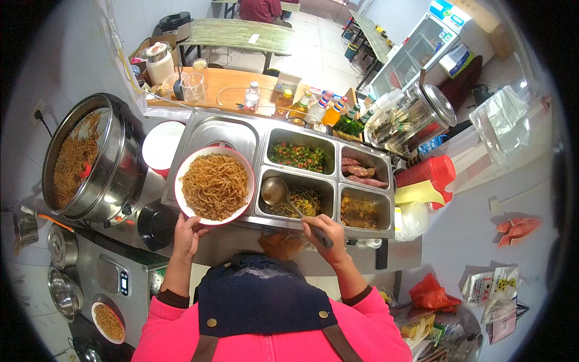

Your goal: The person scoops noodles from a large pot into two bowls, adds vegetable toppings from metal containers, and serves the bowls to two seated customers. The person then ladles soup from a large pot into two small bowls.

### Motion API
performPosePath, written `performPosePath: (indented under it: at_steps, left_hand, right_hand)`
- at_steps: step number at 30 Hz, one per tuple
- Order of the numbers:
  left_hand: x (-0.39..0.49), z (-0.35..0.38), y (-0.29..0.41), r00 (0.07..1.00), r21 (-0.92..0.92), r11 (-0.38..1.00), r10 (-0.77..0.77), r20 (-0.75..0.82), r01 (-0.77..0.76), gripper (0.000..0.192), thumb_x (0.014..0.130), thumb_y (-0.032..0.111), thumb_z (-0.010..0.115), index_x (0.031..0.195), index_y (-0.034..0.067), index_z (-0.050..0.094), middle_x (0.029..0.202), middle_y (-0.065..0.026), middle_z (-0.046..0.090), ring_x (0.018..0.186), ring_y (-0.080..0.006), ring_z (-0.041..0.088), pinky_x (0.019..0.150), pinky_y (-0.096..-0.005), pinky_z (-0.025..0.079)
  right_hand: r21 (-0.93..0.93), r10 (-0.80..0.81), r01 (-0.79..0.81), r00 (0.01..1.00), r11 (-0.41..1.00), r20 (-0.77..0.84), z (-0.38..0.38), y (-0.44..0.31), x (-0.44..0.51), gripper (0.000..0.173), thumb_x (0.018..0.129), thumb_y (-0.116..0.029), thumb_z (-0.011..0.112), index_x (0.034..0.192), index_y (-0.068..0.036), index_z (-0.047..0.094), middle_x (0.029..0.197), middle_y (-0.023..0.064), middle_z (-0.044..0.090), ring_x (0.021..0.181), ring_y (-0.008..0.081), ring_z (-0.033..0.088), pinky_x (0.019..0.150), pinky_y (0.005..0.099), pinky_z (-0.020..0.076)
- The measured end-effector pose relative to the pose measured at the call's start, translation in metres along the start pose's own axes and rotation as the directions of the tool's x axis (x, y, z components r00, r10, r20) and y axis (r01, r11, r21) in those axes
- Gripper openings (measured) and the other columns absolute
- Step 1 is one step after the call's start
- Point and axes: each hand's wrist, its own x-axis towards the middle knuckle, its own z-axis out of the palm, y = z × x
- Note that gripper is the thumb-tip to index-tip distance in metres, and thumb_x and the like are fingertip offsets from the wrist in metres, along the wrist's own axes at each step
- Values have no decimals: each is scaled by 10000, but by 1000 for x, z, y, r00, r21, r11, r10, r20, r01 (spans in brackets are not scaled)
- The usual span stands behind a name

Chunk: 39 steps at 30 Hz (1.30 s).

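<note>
My left hand (188, 233) grips the near rim of a white bowl with a red outside (180, 174). Brown noodles (216, 186) fill it, and it stands over the front of the steel food warmer. My right hand (325, 237) holds a metal ladle (274, 192) by its dark handle. The ladle's head is at the left side of the front middle pan, beside shredded greens (302, 202). Behind that pan, another holds diced green and red vegetables (296, 156). Pans to the right hold sweet potatoes (357, 171) and a yellowish dish in liquid (358, 211).
A large steel pot of noodles (86, 158) stands at left, near a white bowl (163, 145) and a black bowl (156, 225). Several bottles (319, 108) line the counter behind the warmer. Red stacked bowls (425, 174) are at right. A kitchen scale (111, 276) sits lower left.
</note>
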Motion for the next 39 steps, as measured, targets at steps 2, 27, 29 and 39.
performPosePath:
  at_steps: [2, 27, 29, 39]
  left_hand:
    - [0, 0, 0, 1000, 19, 1000, -6, -11, 6, 529, 843, 6, 508, 1348, 51, 358, 1162, -130, 587, 923, -244, 662, 677, -336, 608]
    - [4, 0, 3, 1000, -2, 1000, -6, -13, 6, 507, 808, 12, 518, 1296, 66, 392, 1088, -118, 619, 824, -244, 672, 585, -326, 581]
    - [3, -2, 5, 1000, 23, 1000, -22, 8, 22, 490, 817, 8, 502, 1294, 59, 399, 1118, -128, 608, 870, -249, 671, 594, -315, 595]
    - [0, 3, 10, 1000, 24, 1000, -9, -7, 9, 473, 829, 19, 523, 1289, 63, 422, 1130, -106, 606, 908, -238, 663, 628, -340, 584]
  right_hand:
    - [-12, -1, 0, 999, 1000, -34, 12, 2, 7, 120, 804, -110, 711, 921, -103, 683, 753, 94, 636, 641, 261, 636, 580, 331, 510]
    - [169, 256, -238, 962, 956, -91, -23, 5, -1, 74, 818, -67, 669, 878, -35, 700, 783, 92, 678, 664, 186, 642, 624, 279, 501]
    - [37, 163, -160, 984, 986, -79, -35, 3, -5, 74, 813, -50, 670, 878, -36, 703, 765, 83, 668, 637, 171, 623, 609, 276, 491]
    - [474, 535, -413, 831, 778, -153, -53, 7, -19, 125, 914, -64, 584, 941, 15, 678, 800, 75, 671, 650, 122, 651, 633, 239, 513]
